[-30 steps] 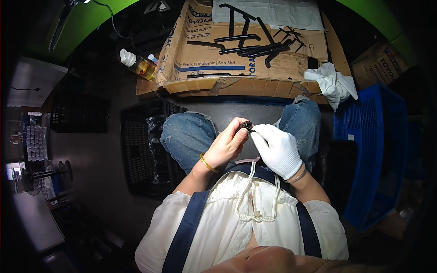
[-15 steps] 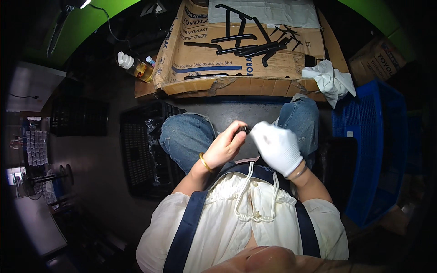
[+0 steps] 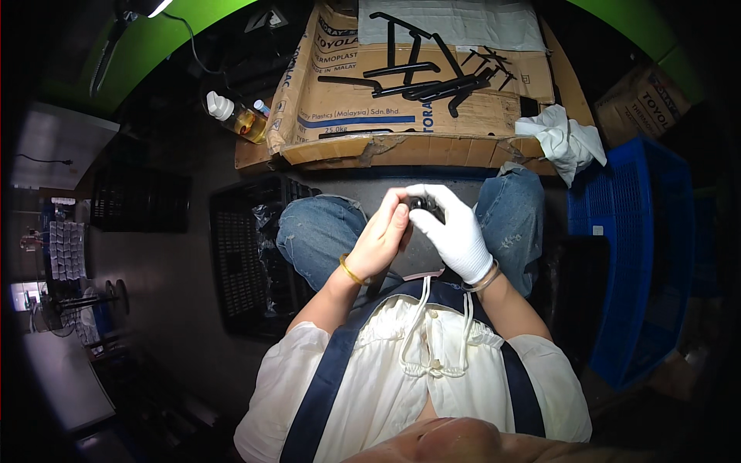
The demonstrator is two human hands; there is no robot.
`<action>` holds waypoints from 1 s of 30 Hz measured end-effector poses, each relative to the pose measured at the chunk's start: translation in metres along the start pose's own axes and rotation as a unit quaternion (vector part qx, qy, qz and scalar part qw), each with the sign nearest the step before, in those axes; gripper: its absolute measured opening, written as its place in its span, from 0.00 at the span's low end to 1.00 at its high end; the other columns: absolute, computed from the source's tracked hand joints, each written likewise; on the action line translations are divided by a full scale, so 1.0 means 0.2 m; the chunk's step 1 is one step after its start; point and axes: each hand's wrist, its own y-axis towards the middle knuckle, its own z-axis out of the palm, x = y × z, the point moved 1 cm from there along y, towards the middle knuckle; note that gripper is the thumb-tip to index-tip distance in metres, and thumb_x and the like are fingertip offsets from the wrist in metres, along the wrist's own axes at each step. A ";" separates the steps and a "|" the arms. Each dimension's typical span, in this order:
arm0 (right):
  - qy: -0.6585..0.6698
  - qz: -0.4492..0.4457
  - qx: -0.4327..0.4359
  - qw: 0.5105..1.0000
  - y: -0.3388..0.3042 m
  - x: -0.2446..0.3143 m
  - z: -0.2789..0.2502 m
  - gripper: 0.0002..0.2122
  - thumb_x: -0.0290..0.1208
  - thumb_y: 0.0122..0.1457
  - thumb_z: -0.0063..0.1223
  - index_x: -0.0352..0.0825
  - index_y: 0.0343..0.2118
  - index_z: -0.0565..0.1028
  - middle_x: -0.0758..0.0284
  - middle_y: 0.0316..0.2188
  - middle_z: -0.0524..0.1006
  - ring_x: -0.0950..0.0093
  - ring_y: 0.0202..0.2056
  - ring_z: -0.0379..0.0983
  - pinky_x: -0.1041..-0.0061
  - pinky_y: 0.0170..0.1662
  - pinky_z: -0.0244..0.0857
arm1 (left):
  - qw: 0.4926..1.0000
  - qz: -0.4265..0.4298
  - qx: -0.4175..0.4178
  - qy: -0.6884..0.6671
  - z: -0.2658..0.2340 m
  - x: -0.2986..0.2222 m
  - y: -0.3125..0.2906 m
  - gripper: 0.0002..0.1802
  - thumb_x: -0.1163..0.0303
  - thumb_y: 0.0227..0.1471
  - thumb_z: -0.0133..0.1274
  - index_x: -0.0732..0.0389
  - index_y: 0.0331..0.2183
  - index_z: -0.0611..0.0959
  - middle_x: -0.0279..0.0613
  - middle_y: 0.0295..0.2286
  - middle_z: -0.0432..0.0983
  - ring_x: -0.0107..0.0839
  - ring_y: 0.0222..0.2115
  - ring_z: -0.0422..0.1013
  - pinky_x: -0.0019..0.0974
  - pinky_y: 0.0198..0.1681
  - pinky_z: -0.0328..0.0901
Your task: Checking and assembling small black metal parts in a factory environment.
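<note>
So both hands are meeting over the lap: bare left hand (image 3: 380,241) and gloved right hand (image 3: 451,228) are both gripping a small black part (image 3: 421,203), cardboard surface (image 3: 401,116) sitting at 12 o'clock.

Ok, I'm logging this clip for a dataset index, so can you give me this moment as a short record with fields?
setting: seated person, cardboard sheet in front
left hand: bare, gold bangle, fingers on small black part
right hand: white glove, gripping the same part
on cardboard: black rods, white cloth at its right end
left of cardboard: bottle of amber liquid
sides: black crate to the left, blue crate to the right
</note>
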 end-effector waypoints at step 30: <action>-0.252 -0.084 0.053 0.963 -0.13 0.14 0.01 0.04 0.30 0.61 0.49 0.36 0.32 0.73 0.60 0.24 0.75 0.59 0.26 0.75 0.66 0.27 0.69 | 0.968 0.236 -0.083 0.004 -0.01 0.12 -0.01 0.24 0.49 0.57 0.47 0.63 0.27 0.74 0.40 0.29 0.66 0.30 0.30 0.62 0.31 0.38 0.58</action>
